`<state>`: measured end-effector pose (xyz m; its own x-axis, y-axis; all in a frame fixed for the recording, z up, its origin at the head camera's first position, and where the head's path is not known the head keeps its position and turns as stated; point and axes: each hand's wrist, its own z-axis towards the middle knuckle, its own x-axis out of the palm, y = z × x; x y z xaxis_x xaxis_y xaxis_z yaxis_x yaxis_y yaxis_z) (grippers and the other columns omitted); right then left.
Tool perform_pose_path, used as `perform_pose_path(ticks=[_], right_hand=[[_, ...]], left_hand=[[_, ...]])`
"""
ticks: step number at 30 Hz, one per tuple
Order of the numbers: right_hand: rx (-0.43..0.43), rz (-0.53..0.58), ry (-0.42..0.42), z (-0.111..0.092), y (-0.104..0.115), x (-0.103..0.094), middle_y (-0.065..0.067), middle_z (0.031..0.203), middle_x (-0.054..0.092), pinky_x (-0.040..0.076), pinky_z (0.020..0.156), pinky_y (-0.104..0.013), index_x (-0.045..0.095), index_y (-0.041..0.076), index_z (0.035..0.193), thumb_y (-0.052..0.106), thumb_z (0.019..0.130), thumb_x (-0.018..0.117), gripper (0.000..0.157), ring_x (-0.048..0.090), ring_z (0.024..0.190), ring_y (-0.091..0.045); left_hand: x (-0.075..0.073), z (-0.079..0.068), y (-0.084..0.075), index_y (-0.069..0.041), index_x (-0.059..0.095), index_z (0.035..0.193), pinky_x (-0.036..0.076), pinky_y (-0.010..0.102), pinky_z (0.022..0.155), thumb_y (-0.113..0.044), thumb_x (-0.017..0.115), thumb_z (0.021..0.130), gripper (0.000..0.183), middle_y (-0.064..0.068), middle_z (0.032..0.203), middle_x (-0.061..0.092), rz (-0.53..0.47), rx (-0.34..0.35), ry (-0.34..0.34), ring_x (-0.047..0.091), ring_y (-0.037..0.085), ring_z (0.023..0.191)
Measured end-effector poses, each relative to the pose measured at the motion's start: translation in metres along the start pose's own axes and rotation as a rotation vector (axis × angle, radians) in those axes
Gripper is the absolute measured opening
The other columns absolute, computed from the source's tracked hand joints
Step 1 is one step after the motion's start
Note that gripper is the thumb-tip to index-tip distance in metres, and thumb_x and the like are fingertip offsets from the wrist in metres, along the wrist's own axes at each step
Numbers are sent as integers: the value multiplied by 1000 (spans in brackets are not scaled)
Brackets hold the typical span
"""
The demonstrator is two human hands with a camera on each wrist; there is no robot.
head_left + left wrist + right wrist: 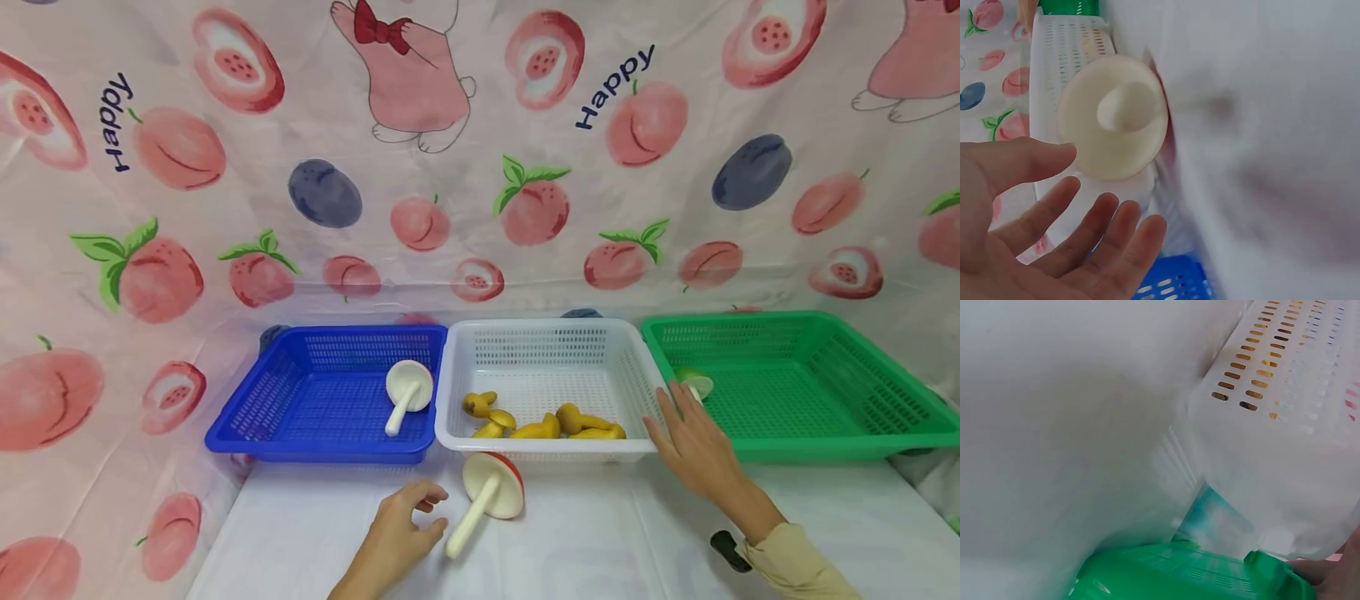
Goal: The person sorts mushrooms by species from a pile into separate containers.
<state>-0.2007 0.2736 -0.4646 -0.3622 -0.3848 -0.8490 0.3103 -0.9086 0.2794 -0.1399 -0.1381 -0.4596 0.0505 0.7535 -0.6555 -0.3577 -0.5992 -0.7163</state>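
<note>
A toy mushroom point(498, 492) with a cream underside, pale stem and red-edged cap lies on the white table against the front of the white basket point(540, 445). My left hand point(401, 529) is just left of its stem, fingers loosely bent and apart from it. In the left wrist view the mushroom point(1079, 147) faces the camera beyond my thumb and fingertips. My right hand point(697, 446) reaches over the rims where the white and green baskets meet, fingers extended. Beside those fingertips, inside the green basket point(810, 450), lies a green-capped mushroom point(697, 383), its stem partly hidden by my hand.
Several yellow mushrooms point(536, 427) lie along the front of the white basket. The blue basket point(322, 450) on the left holds a white mushroom point(410, 385). A small black object point(730, 551) lies by my right sleeve. A fruit-patterned cloth point(420, 283) hangs behind the baskets.
</note>
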Motion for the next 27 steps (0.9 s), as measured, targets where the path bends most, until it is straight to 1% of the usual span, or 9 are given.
perform_pose_path(ticks=[2,6,9,12,15,18,21,24,27], right_hand=[[-4,2,4,0,0,1,-36,142,31,28,99,-64,39,-13,137,34,100,44,60,25,133,-50],[-13,-10,-7,0,-2,4,-36,141,32,30,97,-64,40,-13,136,35,100,45,60,27,131,-50],[-19,-25,-29,-1,-3,5,-35,140,33,32,96,-65,42,-12,135,34,99,46,59,29,130,-51],[-15,-23,-33,-1,-3,5,-34,141,34,31,96,-65,42,-11,135,34,99,47,58,29,130,-50],[-5,-15,-25,-1,-2,5,-33,142,33,31,97,-65,42,-10,136,35,99,47,59,28,132,-49],[-9,-17,-38,-1,-2,5,-33,141,34,31,97,-65,42,-10,136,34,98,48,58,28,132,-49],[-21,-22,-63,-1,-4,7,-34,140,34,32,96,-65,43,-11,135,33,98,48,57,28,132,-49],[-29,-27,-77,-2,-5,8,-35,140,35,32,96,-65,43,-11,134,32,99,47,56,28,132,-48],[-29,-28,-81,-2,-5,9,-34,140,36,32,96,-64,44,-10,134,33,98,48,56,28,133,-47]], left_hand=[[5,-2,2,-5,67,97,52,29,66,-3,71,76,22,7,96,66,-9,-3,8,62,24,85],[15,-4,7,-2,64,100,53,29,67,-9,73,79,24,9,94,65,-77,-14,53,64,25,82],[24,-4,9,-2,63,104,52,28,66,-14,75,79,30,6,91,64,-127,-35,93,64,19,79],[30,-4,10,-4,63,104,50,26,65,-12,76,77,31,1,87,63,-130,-61,119,62,12,76],[33,-4,11,-8,62,101,47,27,63,-6,77,74,31,-2,83,64,-101,-90,145,59,9,71],[34,-4,10,-9,61,98,46,26,62,-4,77,72,30,-3,79,63,-77,-116,172,56,8,68],[35,-2,9,-7,61,93,48,24,61,-2,76,73,25,-2,78,62,-105,-134,188,57,7,68],[36,-1,9,-4,61,88,50,23,62,-1,76,74,21,-2,78,61,-137,-138,190,57,7,68],[37,0,9,-3,62,88,50,24,62,0,76,74,21,-2,80,60,-150,-134,186,57,6,68]])
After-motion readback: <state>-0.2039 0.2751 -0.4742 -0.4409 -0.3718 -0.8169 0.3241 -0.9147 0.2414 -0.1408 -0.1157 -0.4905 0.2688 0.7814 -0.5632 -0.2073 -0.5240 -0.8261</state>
